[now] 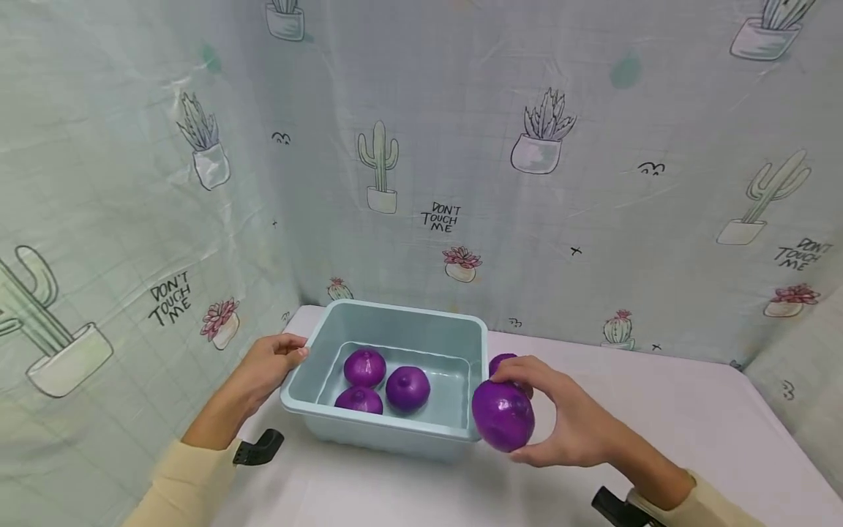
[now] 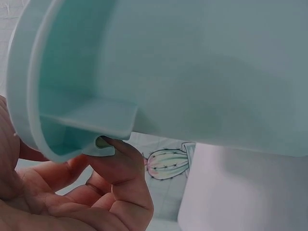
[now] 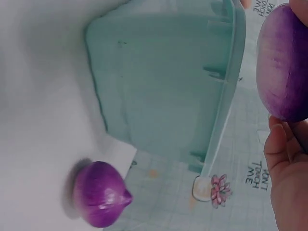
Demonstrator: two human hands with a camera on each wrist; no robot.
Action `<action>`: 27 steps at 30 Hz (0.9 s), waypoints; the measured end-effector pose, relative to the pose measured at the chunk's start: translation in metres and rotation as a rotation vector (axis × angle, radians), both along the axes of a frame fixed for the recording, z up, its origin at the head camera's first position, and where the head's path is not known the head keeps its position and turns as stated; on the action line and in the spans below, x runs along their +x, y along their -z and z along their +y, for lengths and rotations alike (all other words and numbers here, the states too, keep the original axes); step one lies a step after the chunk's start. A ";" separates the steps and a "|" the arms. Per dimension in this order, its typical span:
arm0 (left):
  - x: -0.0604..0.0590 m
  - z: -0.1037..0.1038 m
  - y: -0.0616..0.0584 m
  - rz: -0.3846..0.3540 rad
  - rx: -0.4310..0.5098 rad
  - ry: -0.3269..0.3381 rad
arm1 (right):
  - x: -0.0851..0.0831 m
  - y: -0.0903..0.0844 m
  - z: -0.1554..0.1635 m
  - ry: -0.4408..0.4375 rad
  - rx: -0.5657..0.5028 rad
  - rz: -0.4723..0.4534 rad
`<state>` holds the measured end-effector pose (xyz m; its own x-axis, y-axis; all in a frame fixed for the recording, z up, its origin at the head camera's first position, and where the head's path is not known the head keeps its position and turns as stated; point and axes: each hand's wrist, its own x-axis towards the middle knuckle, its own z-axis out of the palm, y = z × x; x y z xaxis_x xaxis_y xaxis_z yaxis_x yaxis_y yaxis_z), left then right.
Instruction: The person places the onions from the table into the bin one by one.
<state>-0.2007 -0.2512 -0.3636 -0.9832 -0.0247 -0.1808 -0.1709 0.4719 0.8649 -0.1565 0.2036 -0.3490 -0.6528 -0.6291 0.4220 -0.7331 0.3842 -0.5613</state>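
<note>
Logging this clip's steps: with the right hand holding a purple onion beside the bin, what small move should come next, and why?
Probably lift the onion over the bin rim and lower it inside. The right hand grips it just outside the right wall, three onions already lie inside, and the left hand steadies the left rim.

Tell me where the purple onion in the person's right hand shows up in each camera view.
Head: the held onion is low and right of centre, gripped by the right hand by the bin's right end.
Left wrist: not in it.
Right wrist: held onion at the top right edge, above the fingers.
Shared landmark: the pale blue bin.
</note>
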 end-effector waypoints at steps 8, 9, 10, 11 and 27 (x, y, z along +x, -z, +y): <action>0.002 0.002 0.005 0.001 0.009 -0.015 | -0.018 -0.014 -0.026 -0.071 0.046 -0.009; 0.002 0.002 0.004 -0.001 0.010 -0.016 | -0.020 -0.016 -0.030 -0.084 0.052 -0.005; 0.001 0.002 0.004 -0.002 0.011 -0.016 | -0.023 -0.017 -0.033 -0.098 0.057 -0.005; 0.001 0.002 0.004 -0.004 0.013 -0.016 | -0.025 -0.018 -0.037 -0.110 0.064 -0.001; 0.000 -0.001 0.002 0.006 0.029 -0.032 | -0.064 -0.022 -0.093 -0.233 0.284 -0.110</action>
<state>-0.2011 -0.2520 -0.3659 -0.9832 -0.0505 -0.1756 -0.1797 0.4413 0.8792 -0.2209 0.1101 -0.3271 -0.5104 -0.8477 0.1449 -0.7601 0.3658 -0.5371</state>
